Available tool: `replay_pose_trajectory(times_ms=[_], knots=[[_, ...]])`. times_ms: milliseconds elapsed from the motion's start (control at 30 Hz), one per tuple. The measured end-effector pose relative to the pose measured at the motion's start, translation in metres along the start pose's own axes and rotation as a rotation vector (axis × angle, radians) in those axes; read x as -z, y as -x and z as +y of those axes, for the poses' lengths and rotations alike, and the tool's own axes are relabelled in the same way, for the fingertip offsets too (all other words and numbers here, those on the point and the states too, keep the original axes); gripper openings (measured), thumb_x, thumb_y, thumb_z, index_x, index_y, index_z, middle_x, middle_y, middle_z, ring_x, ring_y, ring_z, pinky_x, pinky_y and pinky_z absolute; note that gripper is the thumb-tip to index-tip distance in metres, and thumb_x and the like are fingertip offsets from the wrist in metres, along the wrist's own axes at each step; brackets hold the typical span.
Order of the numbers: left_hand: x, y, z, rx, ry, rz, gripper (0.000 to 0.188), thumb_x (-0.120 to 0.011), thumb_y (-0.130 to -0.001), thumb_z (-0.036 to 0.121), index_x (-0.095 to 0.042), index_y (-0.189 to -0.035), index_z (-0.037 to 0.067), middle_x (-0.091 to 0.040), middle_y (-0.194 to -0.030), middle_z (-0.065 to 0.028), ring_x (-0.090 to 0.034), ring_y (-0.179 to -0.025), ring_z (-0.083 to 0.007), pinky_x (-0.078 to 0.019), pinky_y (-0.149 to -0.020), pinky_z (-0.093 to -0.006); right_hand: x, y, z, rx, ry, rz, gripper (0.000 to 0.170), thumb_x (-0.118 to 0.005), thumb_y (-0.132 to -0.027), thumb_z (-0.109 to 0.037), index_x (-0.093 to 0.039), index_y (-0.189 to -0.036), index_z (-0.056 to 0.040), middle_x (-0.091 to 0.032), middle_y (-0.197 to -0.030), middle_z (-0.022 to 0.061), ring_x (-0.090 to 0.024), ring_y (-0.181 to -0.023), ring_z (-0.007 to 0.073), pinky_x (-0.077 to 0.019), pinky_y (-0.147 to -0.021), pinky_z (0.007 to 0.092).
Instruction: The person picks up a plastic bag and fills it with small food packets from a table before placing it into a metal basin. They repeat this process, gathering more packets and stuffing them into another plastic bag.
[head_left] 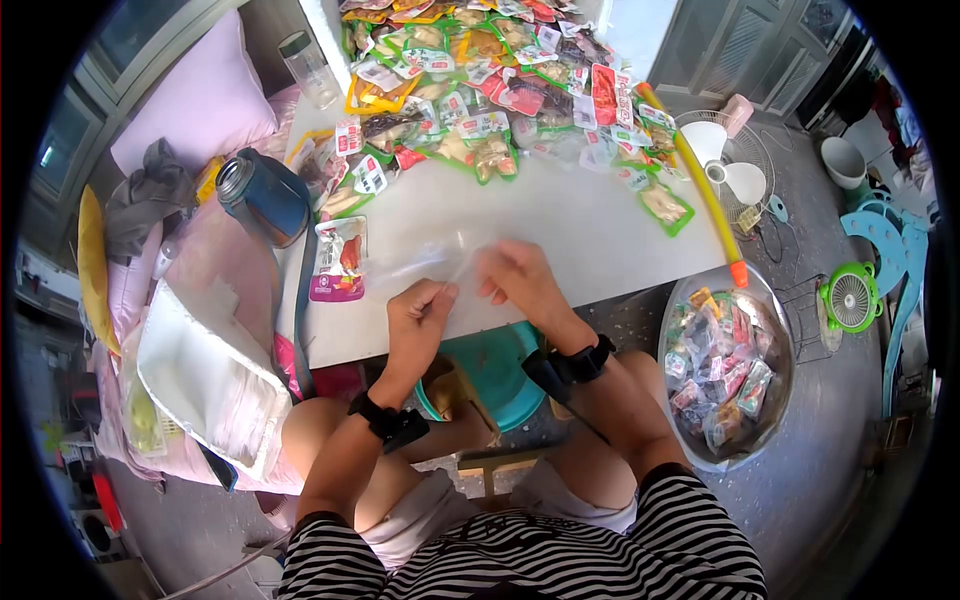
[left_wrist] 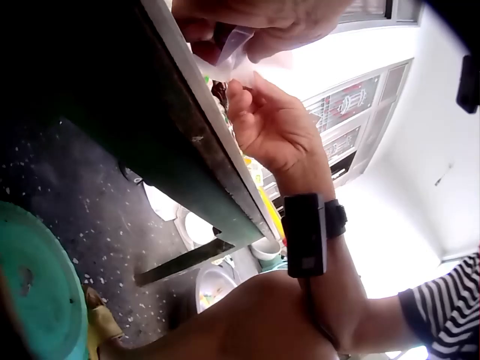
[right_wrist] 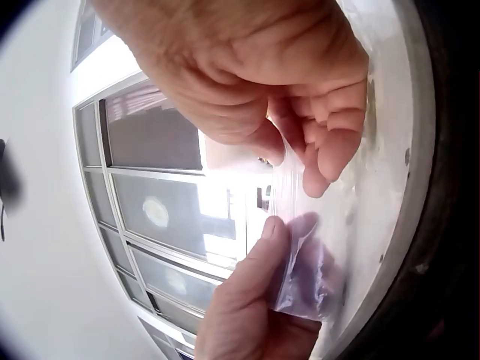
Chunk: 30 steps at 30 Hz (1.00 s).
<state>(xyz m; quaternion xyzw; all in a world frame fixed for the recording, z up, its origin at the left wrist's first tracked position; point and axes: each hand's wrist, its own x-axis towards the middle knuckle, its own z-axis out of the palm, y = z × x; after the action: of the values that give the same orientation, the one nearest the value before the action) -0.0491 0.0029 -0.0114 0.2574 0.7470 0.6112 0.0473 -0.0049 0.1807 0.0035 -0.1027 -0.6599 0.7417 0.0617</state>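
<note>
Over the front of the white table (head_left: 560,215), both hands are at a clear plastic bag (right_wrist: 306,274). My left hand (head_left: 418,315) grips its lower part, thumb pressed flat along the film in the right wrist view. My right hand (head_left: 522,285) pinches the upper end of the bag between thumb and fingers, blurred in the head view. The film between the hands looks stretched and creased. A printed snack pouch (head_left: 340,258) with a purple lower edge lies on the table left of my left hand.
A heap of snack packets (head_left: 490,150) covers the table's far side. A yellow tube (head_left: 700,180) lies along the right edge. Packets fill a metal basin (head_left: 778,425) at right. A blue thermos (head_left: 275,205) stands at left; a teal tub (head_left: 510,370) sits below the table.
</note>
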Motion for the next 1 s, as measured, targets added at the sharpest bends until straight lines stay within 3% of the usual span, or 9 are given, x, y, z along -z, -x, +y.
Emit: replay_pose_trajectory(times_ms=[167, 233, 300, 333, 433, 633, 733, 833, 1000], knots=[[0.006, -0.002, 0.038, -0.226, -0.149, 0.203, 0.009, -0.058, -0.088, 0.003, -0.063, -0.087, -0.004, -0.052, -0.077, -0.0087, -0.048, -0.067, -0.0129, -0.0388, -0.058, -0.0251, 0.011, 0.003, -0.001, 0.213, 0.454, 0.07, 0.013, -0.06, -0.083, -0.01, -0.058, -0.088, 0.0018, -0.061, -0.073, 0.0119, -0.064, -0.061, 0.023, -0.0485, -0.051, 0.0309], [0.007, 0.002, 0.039, -0.572, -0.507, 0.147, 0.016, -0.06, -0.078, 0.0, -0.065, -0.093, -0.001, -0.05, -0.081, -0.009, -0.05, -0.066, -0.0196, -0.042, -0.059, -0.0288, 0.009, 0.005, 0.003, 0.397, 0.881, 0.166, 0.016, -0.061, -0.08, -0.006, -0.058, -0.093, 0.0003, -0.061, -0.076, 0.0145, -0.063, -0.062, 0.0302, -0.0492, -0.053, 0.0354], [0.005, 0.008, 0.038, -0.818, -0.829, 0.011, 0.026, -0.062, -0.071, 0.001, -0.065, -0.097, 0.0, -0.048, -0.082, -0.0083, -0.05, -0.068, -0.0219, -0.0435, -0.059, -0.0307, 0.002, 0.015, -0.004, 0.493, 0.945, 0.295, 0.02, -0.062, -0.078, -0.006, -0.058, -0.098, -0.0029, -0.06, -0.079, 0.0147, -0.06, -0.063, 0.0352, -0.0481, -0.054, 0.04], [0.002, 0.011, 0.028, -0.774, -0.855, -0.07, 0.038, -0.063, -0.065, 0.004, -0.063, -0.104, 0.001, -0.046, -0.082, -0.0068, -0.05, -0.071, -0.0218, -0.045, -0.059, -0.0318, -0.001, 0.018, -0.008, 0.539, 0.979, 0.358, 0.023, -0.062, -0.077, -0.006, -0.058, -0.1, -0.0045, -0.06, -0.08, 0.0148, -0.059, -0.064, 0.0377, -0.0475, -0.054, 0.0423], [-0.004, 0.014, 0.024, -0.718, -0.849, -0.125, 0.037, -0.061, -0.067, 0.002, -0.063, -0.105, 0.001, -0.046, -0.08, -0.0073, -0.052, -0.073, -0.0227, -0.0462, -0.059, -0.0326, 0.003, 0.019, -0.01, 0.604, 0.835, 0.263, 0.022, -0.061, -0.076, -0.002, -0.059, -0.097, -0.0061, -0.059, -0.087, 0.0165, -0.059, -0.072, 0.0376, -0.0481, -0.06, 0.0416], [-0.011, 0.015, 0.012, -0.504, -0.812, -0.099, 0.038, -0.059, -0.067, -0.001, -0.062, -0.105, 0.001, -0.046, -0.079, -0.008, -0.053, -0.07, -0.0248, -0.0469, -0.056, -0.036, 0.027, 0.002, 0.018, 0.507, 1.003, 0.265, 0.02, -0.06, -0.077, -0.003, -0.059, -0.097, -0.0048, -0.059, -0.083, 0.0152, -0.058, -0.074, 0.0372, -0.0473, -0.062, 0.0442], [-0.008, 0.015, 0.021, -0.582, -0.799, -0.088, 0.039, -0.059, -0.067, -0.002, -0.062, -0.106, 0.001, -0.046, -0.077, -0.0082, -0.052, -0.068, -0.0251, -0.0466, -0.055, -0.0362, 0.026, -0.004, 0.025, 0.618, 0.983, 0.322, 0.021, -0.063, -0.075, -0.006, -0.056, -0.095, -0.0056, -0.055, -0.084, 0.0131, -0.059, -0.068, 0.0356, -0.0478, -0.058, 0.0447], [-0.003, 0.013, 0.026, -0.682, -0.906, -0.06, 0.038, -0.059, -0.067, -0.003, -0.062, -0.105, 0.0, -0.046, -0.077, -0.0086, -0.052, -0.068, -0.0253, -0.0463, -0.054, -0.0367, 0.022, -0.001, 0.018, 0.494, 1.006, 0.255, 0.023, -0.064, -0.076, -0.007, -0.058, -0.098, -0.005, -0.057, -0.087, 0.0137, -0.057, -0.072, 0.0375, -0.0468, -0.062, 0.0444], [-0.008, 0.012, 0.008, -0.483, -0.842, -0.149, 0.034, -0.06, -0.07, -0.002, -0.063, -0.104, -0.001, -0.049, -0.078, -0.0112, -0.055, -0.071, -0.0287, -0.047, -0.056, -0.0385, 0.051, 0.003, -0.009, 0.491, 0.83, -0.074, 0.048, -0.074, -0.072, -0.02, -0.057, -0.114, -0.0052, -0.058, -0.098, 0.0164, -0.06, -0.086, 0.0337, -0.0485, -0.076, 0.0395]])
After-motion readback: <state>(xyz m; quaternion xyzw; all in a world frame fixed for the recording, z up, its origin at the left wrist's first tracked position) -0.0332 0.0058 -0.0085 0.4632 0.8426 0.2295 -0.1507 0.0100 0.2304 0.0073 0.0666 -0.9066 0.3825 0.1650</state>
